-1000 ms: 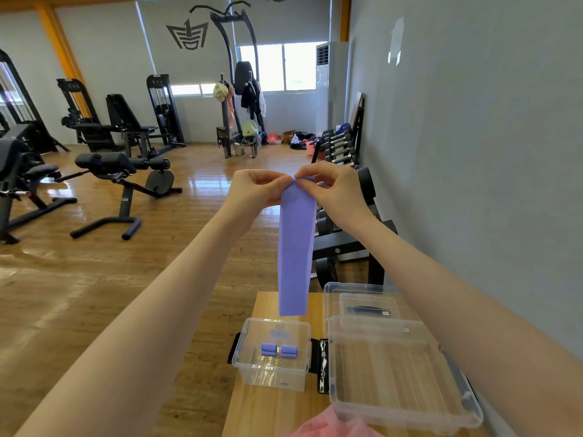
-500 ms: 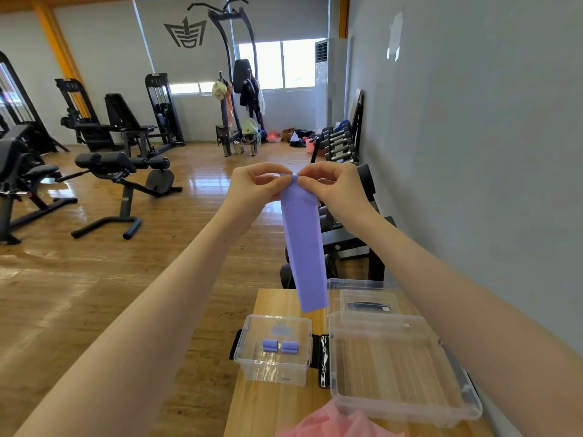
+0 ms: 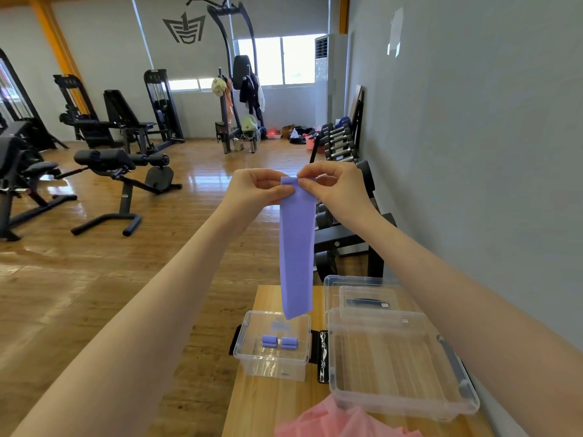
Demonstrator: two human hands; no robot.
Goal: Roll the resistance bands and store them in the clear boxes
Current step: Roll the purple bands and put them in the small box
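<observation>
Both hands are raised well above the tabletop [image 3: 271, 402], each with a tight pinching grip on the top edge of a purple band [image 3: 297, 247]: the left hand [image 3: 252, 192] pinches the left corner between thumb and curled fingers, and the right hand [image 3: 331, 187] pinches the right corner the same way, the fingertips of the two nearly meeting. A small fold shows at the top edge; how far it is rolled cannot be made out. The band hangs straight down, its free lower end dangling just above the small clear box [image 3: 273, 345] without clearly touching it. Two rolled purple bands [image 3: 279, 341] lie side by side on the floor of that box. To its right sits a large clear box [image 3: 397, 361], and behind that another clear box [image 3: 362, 291] with something dark inside that is too small to identify. A flat black object is mostly hidden under the boxes. A heap of pink bands [image 3: 340, 421] is cut off by the lower edge of the view. The tabletop's left edge drops to the wooden floor [image 3: 94, 279], and a grey wall [image 3: 473, 152] stands close on the right.
</observation>
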